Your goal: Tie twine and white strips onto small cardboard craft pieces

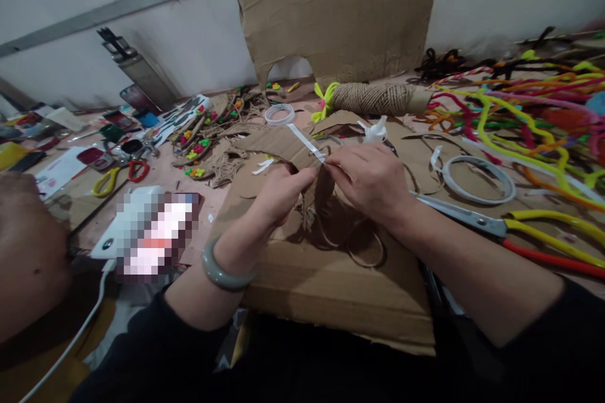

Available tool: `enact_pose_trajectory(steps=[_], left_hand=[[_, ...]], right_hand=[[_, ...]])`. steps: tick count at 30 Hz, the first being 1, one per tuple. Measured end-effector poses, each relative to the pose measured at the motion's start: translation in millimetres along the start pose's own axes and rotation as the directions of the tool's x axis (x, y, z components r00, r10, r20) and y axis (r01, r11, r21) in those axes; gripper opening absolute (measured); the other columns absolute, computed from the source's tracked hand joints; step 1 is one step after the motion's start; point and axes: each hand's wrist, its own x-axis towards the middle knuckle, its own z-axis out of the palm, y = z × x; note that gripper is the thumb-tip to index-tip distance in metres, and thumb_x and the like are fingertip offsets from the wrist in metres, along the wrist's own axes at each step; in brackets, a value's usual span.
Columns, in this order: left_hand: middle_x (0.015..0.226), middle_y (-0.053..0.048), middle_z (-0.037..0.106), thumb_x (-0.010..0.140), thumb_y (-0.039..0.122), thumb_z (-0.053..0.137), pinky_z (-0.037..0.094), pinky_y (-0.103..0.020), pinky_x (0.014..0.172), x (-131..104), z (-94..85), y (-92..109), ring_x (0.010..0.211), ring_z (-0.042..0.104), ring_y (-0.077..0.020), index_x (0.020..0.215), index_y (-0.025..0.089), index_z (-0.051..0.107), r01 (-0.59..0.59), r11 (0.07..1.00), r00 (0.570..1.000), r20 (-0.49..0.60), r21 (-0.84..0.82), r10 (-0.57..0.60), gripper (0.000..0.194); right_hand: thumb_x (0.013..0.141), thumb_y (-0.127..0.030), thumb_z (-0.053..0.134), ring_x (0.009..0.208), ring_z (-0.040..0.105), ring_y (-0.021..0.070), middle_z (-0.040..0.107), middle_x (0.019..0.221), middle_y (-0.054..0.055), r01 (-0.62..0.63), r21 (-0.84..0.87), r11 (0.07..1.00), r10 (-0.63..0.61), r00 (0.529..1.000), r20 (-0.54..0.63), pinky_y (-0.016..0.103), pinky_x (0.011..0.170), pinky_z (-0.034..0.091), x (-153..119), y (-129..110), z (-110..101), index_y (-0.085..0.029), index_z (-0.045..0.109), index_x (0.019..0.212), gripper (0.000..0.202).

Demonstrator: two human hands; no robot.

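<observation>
My left hand (278, 195) is closed on a cut cardboard piece (274, 141), its thumb lying along the near edge. A strip of white tape (300, 137) runs across that piece. At the strip's near end, the fingertips of my right hand (371, 179) are pinched together on the tape. Thin twine (366, 264) hangs below the hands and loops over a large cardboard sheet (321, 283). How the twine joins the piece is hidden by my fingers.
Right of my hands lie scissors (482, 221), a tape roll (478, 179) and tangled pipe cleaners (543, 119). A twine spool (378, 99) lies behind, before an upright cardboard cutout (340, 19). At left are a phone (163, 239), small scissors (106, 182) and another person's hand (28, 252).
</observation>
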Motion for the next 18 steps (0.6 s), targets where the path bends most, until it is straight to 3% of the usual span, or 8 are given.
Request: enact_pose_trajectory(steps=[5,9,18], left_hand=[[0.087,-0.004,0.073,0.07,0.026,0.058,0.049,-0.031,0.09,-0.9,1.4,3.2,0.091,0.065,-0.0197,0.071,0.017,0.065,-0.052,0.995,0.999,0.012,0.08,0.051,0.011],[0.1,-0.007,0.073,0.07,0.026,0.058,0.046,-0.036,0.099,-1.4,3.0,4.5,0.099,0.064,-0.0219,0.083,0.016,0.068,-0.088,0.992,0.996,0.001,0.096,0.088,0.02],[0.097,-0.006,0.075,0.071,0.028,0.06,0.051,-0.036,0.094,-2.3,2.0,5.4,0.095,0.066,-0.0228,0.085,0.015,0.071,-0.061,0.992,0.998,0.006,0.113,0.061,0.021]], right_hand=[[0.092,-0.022,0.049,0.074,0.067,0.0217,0.074,0.078,0.007,-0.054,0.014,0.998,0.053,0.999,0.006,0.034,0.071,0.043,1.0,-0.3,2.2,-0.017,0.067,0.08,0.022],[0.089,-0.022,0.048,0.074,0.065,0.0223,0.073,0.079,0.009,-0.142,0.106,0.984,0.139,0.989,0.041,0.034,0.07,0.044,2.0,-0.8,4.3,-0.017,0.065,0.078,0.021],[0.081,-0.022,0.051,0.074,0.059,0.019,0.068,0.078,0.006,-0.376,0.383,0.844,0.344,0.927,0.151,0.033,0.072,0.043,5.9,-2.1,3.3,-0.02,0.06,0.073,0.012]])
